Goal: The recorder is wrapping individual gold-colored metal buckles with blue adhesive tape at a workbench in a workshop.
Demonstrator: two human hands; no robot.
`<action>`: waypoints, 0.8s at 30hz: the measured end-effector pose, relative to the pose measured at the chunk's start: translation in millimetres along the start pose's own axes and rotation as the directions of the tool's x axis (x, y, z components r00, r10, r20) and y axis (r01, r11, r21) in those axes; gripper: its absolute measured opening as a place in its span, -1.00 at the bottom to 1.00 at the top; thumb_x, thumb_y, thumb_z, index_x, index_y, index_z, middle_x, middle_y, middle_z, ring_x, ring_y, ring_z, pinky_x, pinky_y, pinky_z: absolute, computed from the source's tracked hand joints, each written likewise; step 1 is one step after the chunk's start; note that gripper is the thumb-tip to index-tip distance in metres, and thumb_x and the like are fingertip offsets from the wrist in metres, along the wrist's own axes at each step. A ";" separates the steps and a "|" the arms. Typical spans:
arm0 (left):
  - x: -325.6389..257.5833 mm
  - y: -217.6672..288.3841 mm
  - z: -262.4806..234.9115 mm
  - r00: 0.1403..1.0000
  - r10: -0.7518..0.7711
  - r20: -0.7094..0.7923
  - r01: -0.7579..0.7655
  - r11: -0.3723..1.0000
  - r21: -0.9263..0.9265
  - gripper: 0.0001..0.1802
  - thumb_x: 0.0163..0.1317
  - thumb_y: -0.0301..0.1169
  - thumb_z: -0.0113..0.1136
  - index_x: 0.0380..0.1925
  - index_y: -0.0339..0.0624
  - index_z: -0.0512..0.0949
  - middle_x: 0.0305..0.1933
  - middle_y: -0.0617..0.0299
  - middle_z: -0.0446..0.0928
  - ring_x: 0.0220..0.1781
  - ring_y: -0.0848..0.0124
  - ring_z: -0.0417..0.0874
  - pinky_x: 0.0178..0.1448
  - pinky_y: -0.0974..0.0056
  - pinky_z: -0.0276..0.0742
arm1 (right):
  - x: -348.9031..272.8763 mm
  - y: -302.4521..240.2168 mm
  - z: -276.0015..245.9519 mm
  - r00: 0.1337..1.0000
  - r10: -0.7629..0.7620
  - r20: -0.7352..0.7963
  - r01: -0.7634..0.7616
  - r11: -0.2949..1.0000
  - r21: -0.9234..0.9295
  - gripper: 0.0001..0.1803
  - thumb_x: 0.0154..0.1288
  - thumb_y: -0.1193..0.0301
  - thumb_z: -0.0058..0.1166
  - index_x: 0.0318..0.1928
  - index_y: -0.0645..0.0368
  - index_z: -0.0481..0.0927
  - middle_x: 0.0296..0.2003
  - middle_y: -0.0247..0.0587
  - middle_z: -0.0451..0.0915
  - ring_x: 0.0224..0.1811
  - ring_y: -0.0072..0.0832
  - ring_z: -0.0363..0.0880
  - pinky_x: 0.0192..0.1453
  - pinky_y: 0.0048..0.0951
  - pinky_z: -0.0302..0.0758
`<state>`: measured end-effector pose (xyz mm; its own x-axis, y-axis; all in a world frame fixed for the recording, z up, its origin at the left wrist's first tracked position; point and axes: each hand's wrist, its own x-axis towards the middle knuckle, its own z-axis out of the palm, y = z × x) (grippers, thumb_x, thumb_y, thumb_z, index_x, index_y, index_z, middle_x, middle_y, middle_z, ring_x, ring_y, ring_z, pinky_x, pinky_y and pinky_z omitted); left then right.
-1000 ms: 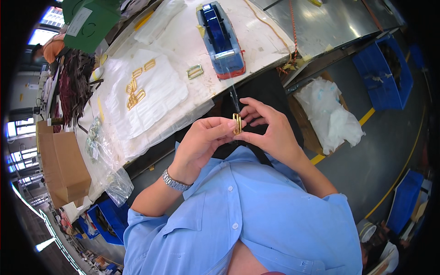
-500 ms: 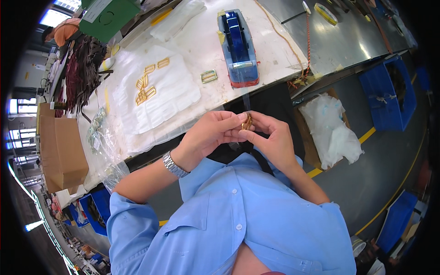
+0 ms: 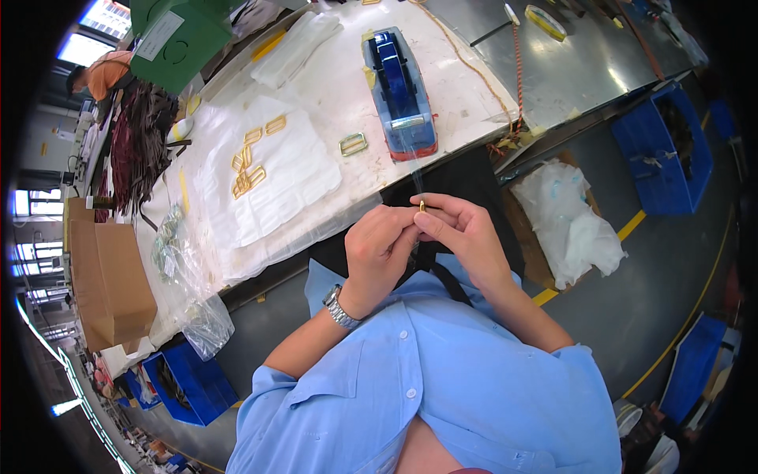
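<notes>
Head view, right hand (image 3: 472, 231), box (image 3: 530, 251) holding plastic (image 3: 570, 229)

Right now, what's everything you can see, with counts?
Metal piece: one, gold, in right hand
Buckles: several, gold, on white sheet
Lone buckle: one, greenish, on worktable
Tape dispenser: one, blue, near worktable's front edge
Tape strip: one, clear, dispenser to hands
Box: one, green, upper left
Strips: many, dark, upper left
Cardboard box: one, brown, far left
Plastic bag: at least one, clear, lower left
Plastic bundle: one, white, right
Bins: at least three, blue, both sides
Tape roll: one, yellow, upper right
Co-worker: one, orange top, upper left
Wristwatch: one, silver, left wrist
Left hand: one, bare, centre
Right hand: one, bare, centre
</notes>
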<state>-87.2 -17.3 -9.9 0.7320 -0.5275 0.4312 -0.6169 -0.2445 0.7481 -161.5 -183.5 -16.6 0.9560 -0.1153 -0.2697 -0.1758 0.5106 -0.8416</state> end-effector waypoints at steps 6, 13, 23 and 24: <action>32.2 7.9 -19.6 0.917 -0.355 0.182 0.380 0.916 -0.127 -0.84 0.47 -0.50 0.41 -0.06 -0.36 0.80 -0.32 0.19 0.80 -0.31 0.50 0.77 -0.14 0.38 0.66 | 3.9 -8.4 3.7 0.999 -0.036 0.026 0.037 0.997 -0.061 -0.54 0.66 0.33 0.28 0.35 0.42 0.62 0.06 -0.14 0.83 0.11 -0.59 0.78 0.20 -0.52 0.65; 74.0 -19.0 -36.1 0.668 -0.489 0.561 0.724 0.601 -0.339 -0.82 0.55 -0.44 0.37 -0.17 -0.39 0.75 -0.29 0.22 0.76 -0.30 0.51 0.78 -0.13 0.42 0.75 | 2.0 -3.3 4.6 0.997 -0.022 0.071 0.023 1.000 -0.009 -0.51 0.68 0.36 0.22 0.43 0.40 0.56 0.14 -0.13 0.81 0.18 -0.51 0.78 0.28 -0.47 0.63; 104.6 -33.3 -46.7 0.462 -0.517 0.721 0.870 0.420 -0.256 -0.78 0.54 -0.36 0.42 -0.18 -0.34 0.74 -0.29 0.21 0.72 -0.35 0.40 0.82 -0.18 0.37 0.82 | 41.6 -23.5 -11.8 0.963 -0.179 0.200 0.224 0.947 -0.232 -0.24 0.42 0.57 0.41 0.56 0.43 0.41 0.31 0.02 0.69 0.27 -0.39 0.73 0.43 -0.31 0.64; 106.4 -34.7 -47.1 0.428 -0.528 0.734 0.891 0.385 -0.243 -0.78 0.54 -0.36 0.41 -0.18 -0.33 0.74 -0.29 0.22 0.71 -0.35 0.39 0.82 -0.18 0.36 0.83 | 45.6 -22.9 -12.8 0.955 -0.180 0.237 0.232 0.949 -0.215 -0.24 0.42 0.57 0.42 0.56 0.43 0.41 0.31 0.03 0.70 0.26 -0.39 0.73 0.42 -0.31 0.64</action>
<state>25.7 -26.6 33.7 0.4267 -0.6935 -0.5805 0.4850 -0.3663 0.7941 -116.9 -211.4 -15.6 1.0000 0.0002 0.0047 0.0045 0.2747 -0.9615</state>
